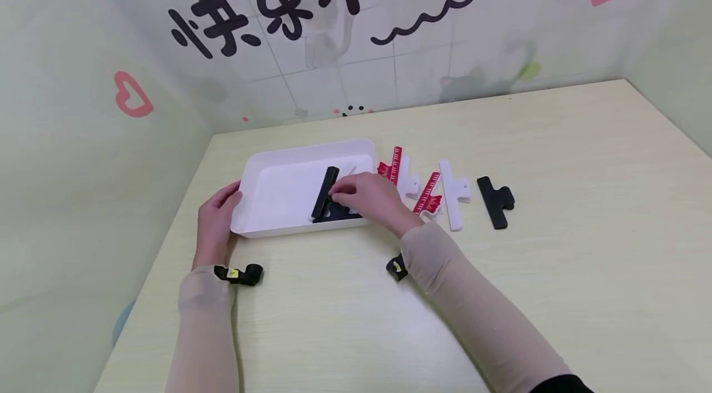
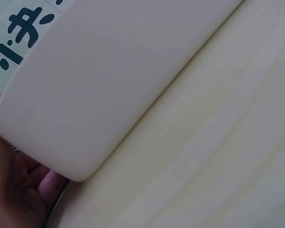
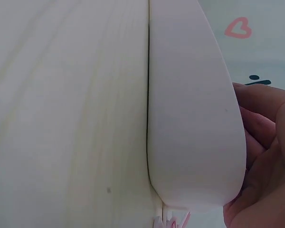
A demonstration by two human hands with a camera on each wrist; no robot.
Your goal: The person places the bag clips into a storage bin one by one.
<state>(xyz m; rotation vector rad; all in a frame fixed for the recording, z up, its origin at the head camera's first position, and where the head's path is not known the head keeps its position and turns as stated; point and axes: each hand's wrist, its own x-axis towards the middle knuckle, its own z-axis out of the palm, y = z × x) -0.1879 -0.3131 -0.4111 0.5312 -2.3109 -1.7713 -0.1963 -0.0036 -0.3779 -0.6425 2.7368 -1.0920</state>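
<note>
In the head view, my left hand [image 1: 214, 223] rests against the outside of the left end of a white tray [image 1: 267, 195]. The left wrist view shows its fingers beside the tray corner. Over the tray's right part, my right hand [image 1: 369, 195] pinches a black clip [image 1: 324, 195] with thumb and index finger; the pinched part is mostly hidden. Another black clip [image 1: 336, 214] lies below it, along the near wall. A thin whitish piece shows behind the right hand. The tray wall covers the fingertips of the right hand [image 3: 266, 142] in the right wrist view.
Right of the tray lie two red-and-white clips [image 1: 395, 164] [image 1: 427, 198], two white clips [image 1: 453, 198] [image 1: 408, 183] and a black clip [image 1: 496, 201]. A printed cloth [image 1: 334, 84] hangs behind the wooden table [image 1: 311, 306].
</note>
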